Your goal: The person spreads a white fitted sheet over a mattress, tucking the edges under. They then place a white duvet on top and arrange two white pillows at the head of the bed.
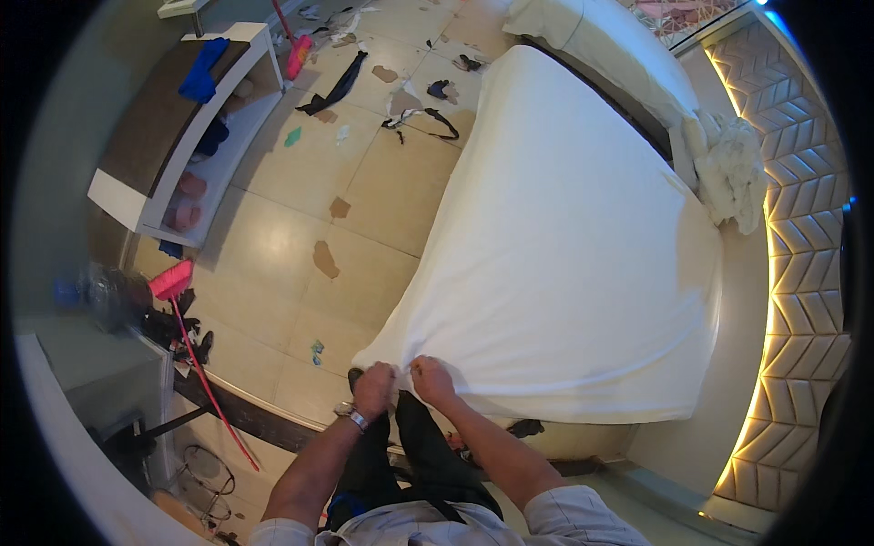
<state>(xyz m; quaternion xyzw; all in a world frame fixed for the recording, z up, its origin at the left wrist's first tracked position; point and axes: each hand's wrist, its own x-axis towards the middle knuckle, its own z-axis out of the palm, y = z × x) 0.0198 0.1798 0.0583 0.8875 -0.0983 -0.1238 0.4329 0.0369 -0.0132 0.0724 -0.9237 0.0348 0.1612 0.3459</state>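
Observation:
A white sheet is spread over a bed that fills the middle and right. At its near left corner my left hand is closed on the sheet's edge, with a watch on that wrist. Just to the right, my right hand also grips the sheet, its fingers curled. Between the two hands the cloth is bunched, and folds run out from there along the near edge. The fingertips of both hands are partly hidden.
Pale floor tiles hold scraps, a black cloth strip and straps. At left are a pink broom and a low shelf unit. Bunched white bedding lies at the far right, before a padded, lit wall panel.

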